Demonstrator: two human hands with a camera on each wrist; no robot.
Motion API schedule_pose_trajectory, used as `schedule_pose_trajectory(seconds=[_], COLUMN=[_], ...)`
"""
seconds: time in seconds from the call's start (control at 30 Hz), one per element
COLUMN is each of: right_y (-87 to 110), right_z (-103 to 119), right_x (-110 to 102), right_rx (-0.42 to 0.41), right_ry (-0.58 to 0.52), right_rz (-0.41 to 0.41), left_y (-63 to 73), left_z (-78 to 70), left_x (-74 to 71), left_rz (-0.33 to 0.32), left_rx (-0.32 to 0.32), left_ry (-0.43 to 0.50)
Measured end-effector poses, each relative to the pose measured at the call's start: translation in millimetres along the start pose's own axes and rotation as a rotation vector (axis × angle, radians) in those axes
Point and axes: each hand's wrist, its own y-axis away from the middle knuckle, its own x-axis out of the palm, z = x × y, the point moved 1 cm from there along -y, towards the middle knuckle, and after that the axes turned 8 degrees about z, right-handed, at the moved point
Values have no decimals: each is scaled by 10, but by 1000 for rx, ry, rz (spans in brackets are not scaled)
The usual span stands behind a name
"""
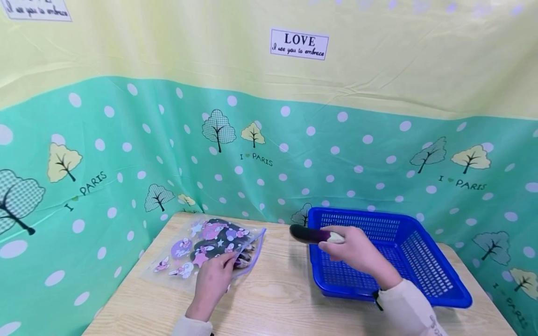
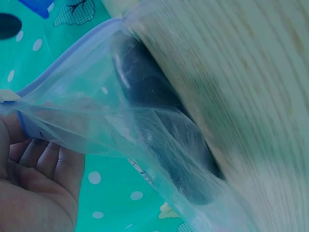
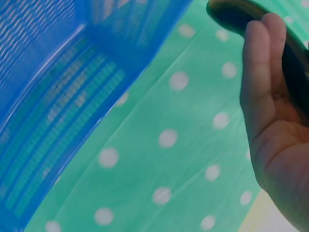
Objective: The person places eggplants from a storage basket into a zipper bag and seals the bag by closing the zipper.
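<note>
My right hand (image 1: 353, 247) grips a dark purple eggplant (image 1: 307, 234) by its pale end, above the near-left part of a blue plastic basket (image 1: 336, 291). In the right wrist view, the fingers (image 3: 258, 63) lie along the eggplant (image 3: 231, 14). With thumb and fingers my left hand (image 1: 212, 282) pinches the mouth edge of a clear zip bag (image 1: 181, 249) printed with cartoon figures. Dark eggplants (image 2: 145, 77) lie inside this bag, partly veiled by its film and print. The left wrist view shows the bag's mouth, with its purple zip strip (image 2: 72, 60), held apart from the table.
The basket stands at the right of the wooden table (image 1: 273, 303), its slotted walls rising around it. A green and yellow curtain (image 1: 260, 186) with dots and trees hangs close behind the table and along both sides.
</note>
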Motion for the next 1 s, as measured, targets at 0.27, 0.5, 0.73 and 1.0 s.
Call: schedule_pose_trajectory(seconds=[0.27, 0.5, 0.73, 1.0], right_y=[-51, -101, -160, -339], right_z=[217, 255, 250, 173], right_x=[534, 964, 1361, 1669], right_rx=[-34, -59, -58, -77], right_ry=[-106, -147, -98, -173], right_rz=[6, 27, 26, -45], left_y=[1, -13, -20, -3], left_z=[-6, -15, -17, -22], left_x=[-11, -20, -33, -39], left_rz=[10, 9, 5, -11], left_rx=[-12, -11, -18, -8], left_ry=[14, 15, 12, 2])
